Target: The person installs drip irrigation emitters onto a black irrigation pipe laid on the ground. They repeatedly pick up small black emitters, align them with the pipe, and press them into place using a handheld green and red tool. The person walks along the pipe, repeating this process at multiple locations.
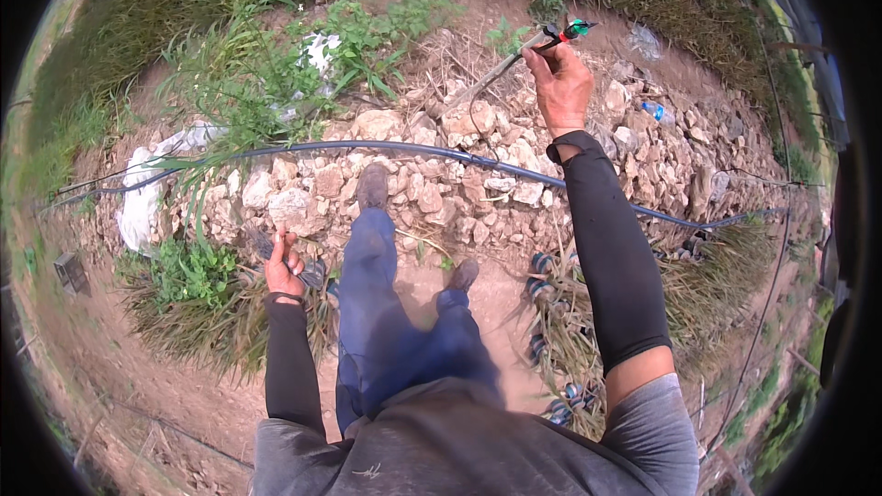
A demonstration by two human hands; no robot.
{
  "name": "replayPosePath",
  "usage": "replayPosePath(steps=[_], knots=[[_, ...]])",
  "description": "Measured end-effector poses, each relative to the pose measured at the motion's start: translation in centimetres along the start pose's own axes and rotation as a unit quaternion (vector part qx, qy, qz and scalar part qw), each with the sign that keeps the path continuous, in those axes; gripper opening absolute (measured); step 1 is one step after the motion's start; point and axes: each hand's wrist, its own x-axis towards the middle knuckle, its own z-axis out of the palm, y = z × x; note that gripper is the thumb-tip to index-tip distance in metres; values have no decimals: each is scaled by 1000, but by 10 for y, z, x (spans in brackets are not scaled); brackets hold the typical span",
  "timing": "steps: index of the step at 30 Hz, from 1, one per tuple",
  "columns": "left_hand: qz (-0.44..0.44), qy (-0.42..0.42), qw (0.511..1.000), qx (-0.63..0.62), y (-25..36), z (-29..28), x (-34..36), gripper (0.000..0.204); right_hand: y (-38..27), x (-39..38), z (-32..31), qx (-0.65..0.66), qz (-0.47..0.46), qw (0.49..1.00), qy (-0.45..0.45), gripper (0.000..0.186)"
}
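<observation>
My right hand (562,84) is stretched out ahead, over the stones. Thumb and fingers close on a micro sprinkler (571,31) with a black body and red and green parts at its head. A thin grey-brown stake (496,72) slants from it down to the stony ground, and a thin black tube (475,118) runs close by. My left hand (284,264) hangs low on the left side, its fingers curled together. A dark grey object (313,274) shows beside that hand; its kind is not clear.
A dark blue-black hose (404,146) crosses the bank of loose stones (432,197) ahead of my boots (373,187). Weeds (230,83) and white plastic sheeting (140,200) lie to the left. A crushed clear bottle (657,112) rests among stones at right. Dry grass clumps flank the path.
</observation>
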Motion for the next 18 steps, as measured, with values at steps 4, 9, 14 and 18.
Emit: replayPosePath(steps=[4,9,14,18], knots=[[-10,28,1000,-6,-16,-26,-14,31,-5,1,-4,-32,13,999,-4,25],[-35,25,999,-14,-29,-33,-17,31,-8,1,-2,-14,15,1000,11,26],[-42,12,999,1,-36,-31,-17,30,-13,11,2,122,6,992,45,23],[-43,11,999,-1,-39,-37,-16,32,-21,16,3,154,9,987,37,19]])
